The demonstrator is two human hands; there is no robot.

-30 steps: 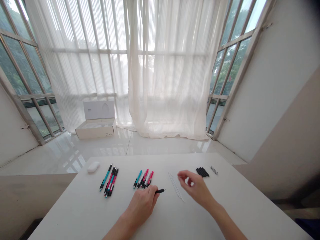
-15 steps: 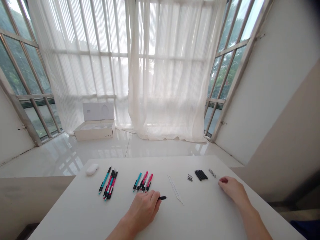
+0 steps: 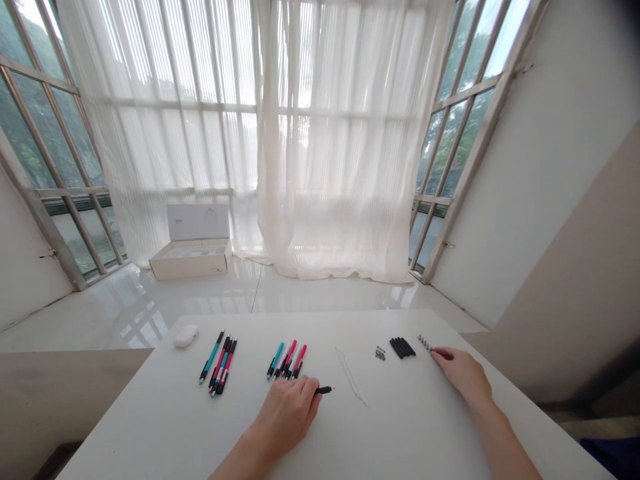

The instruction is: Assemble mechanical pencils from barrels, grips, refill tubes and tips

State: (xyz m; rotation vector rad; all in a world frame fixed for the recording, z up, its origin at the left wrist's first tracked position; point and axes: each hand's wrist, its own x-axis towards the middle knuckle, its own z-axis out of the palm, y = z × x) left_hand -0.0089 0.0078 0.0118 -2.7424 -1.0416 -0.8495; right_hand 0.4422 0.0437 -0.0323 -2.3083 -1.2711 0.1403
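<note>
Currently left: the left hand [image 3: 287, 413] is clenched around a short black pen barrel [image 3: 325, 390], whose tip pokes out past the fingers, low over the surface [image 3: 150, 427].
Right: the right hand [image 3: 463, 373] lies open, just beside a row of small metal pieces [image 3: 425, 343]; it seems to hold nothing, though the fingertips are hard to make out from here.
Between: thin metal rods [image 3: 351, 377] lie near the pen barrel; black tubes [image 3: 402, 347] and small dark screws [image 3: 380, 354] sit further along.
Left side: teal-and-pink pens [image 3: 219, 365] lie in two bunches.
Edges: the right hand is near the surface's right edge; open surface lies in front of the rods.
</note>
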